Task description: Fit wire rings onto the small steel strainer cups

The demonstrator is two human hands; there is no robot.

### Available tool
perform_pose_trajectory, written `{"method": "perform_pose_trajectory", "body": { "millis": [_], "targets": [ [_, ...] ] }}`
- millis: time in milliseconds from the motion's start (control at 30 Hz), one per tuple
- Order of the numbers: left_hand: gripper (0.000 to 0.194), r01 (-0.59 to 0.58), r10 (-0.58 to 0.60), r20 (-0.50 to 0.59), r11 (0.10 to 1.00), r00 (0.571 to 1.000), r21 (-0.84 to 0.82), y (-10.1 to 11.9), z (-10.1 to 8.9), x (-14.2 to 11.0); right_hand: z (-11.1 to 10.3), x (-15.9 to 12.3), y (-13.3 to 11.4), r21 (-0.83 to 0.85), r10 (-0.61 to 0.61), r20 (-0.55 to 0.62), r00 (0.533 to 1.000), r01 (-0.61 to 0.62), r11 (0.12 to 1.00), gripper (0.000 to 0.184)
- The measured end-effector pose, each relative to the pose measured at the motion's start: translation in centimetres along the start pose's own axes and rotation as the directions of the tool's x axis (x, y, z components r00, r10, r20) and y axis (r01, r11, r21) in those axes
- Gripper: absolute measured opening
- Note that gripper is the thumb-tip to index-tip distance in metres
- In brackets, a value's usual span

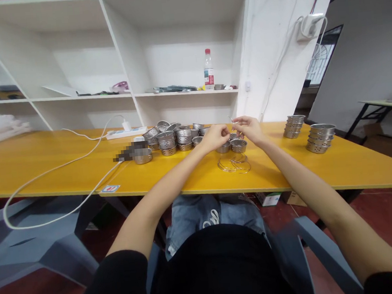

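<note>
Wire [231, 120], thin, silvery and bent at its visible tip, is above the yellow table [358, 165], slanting up between the left hand [217, 137] and right hand [248, 128], about equally near. The right fingers pinch it; whether the left do I cannot tell. Perforated metal cups [239, 146] stand below; wire rings [239, 162] lie nearer.

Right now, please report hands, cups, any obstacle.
Right hand pinching thin wire; left hand beside it, grip unclear. Perforated metal cups nearby; wire loops in front.
</note>
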State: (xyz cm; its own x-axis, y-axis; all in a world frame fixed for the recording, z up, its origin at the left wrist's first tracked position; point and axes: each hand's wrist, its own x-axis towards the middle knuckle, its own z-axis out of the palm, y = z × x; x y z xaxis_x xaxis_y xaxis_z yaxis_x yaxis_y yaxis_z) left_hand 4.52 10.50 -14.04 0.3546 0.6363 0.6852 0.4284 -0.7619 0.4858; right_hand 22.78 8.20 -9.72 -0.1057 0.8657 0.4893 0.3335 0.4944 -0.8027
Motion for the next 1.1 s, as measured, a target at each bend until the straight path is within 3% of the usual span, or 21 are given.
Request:
{"method": "perform_pose_trajectory", "body": {
  "millis": [267, 433, 733, 900, 1100],
  "targets": [
    [0.007, 0.021, -0.028, 0.055, 0.994, 0.998, 0.108, 0.6, -0.4, -0.3, 0.0, -0.3, 0.0, -0.11, -0.04, 0.052, 0.998, 0.046, 0.993, 0.041],
    [0.007, 0.035, -0.047, 0.069, 0.985, 0.997, 0.167, 0.8, -0.4, -0.5, 0.3, -0.5, 0.6, -0.195, -0.046, 0.089, 0.995, 0.063, 0.979, 0.037],
    [0.01, 0.076, -0.096, 0.081, 0.971, 0.992, 0.226, 1.1, -0.3, -0.6, 0.7, 0.3, 2.7, -0.249, -0.184, 0.069, 0.981, 0.195, 0.949, 0.033],
    [0.035, 0.147, -0.201, 0.09, 0.899, 0.975, 0.414, 1.7, -0.7, -0.9, -0.7, 1.1, 3.9, -0.417, -0.27, 0.015, 0.963, 0.252, 0.873, 0.036],
    [0.066, 0.173, -0.248, 0.081, 0.84, 0.965, 0.514, 2.1, -0.1, -1.7, -1.4, 1.2, 4.3, -0.513, -0.237, 0.017, 0.971, 0.212, 0.832, 0.032]
  ]
}}
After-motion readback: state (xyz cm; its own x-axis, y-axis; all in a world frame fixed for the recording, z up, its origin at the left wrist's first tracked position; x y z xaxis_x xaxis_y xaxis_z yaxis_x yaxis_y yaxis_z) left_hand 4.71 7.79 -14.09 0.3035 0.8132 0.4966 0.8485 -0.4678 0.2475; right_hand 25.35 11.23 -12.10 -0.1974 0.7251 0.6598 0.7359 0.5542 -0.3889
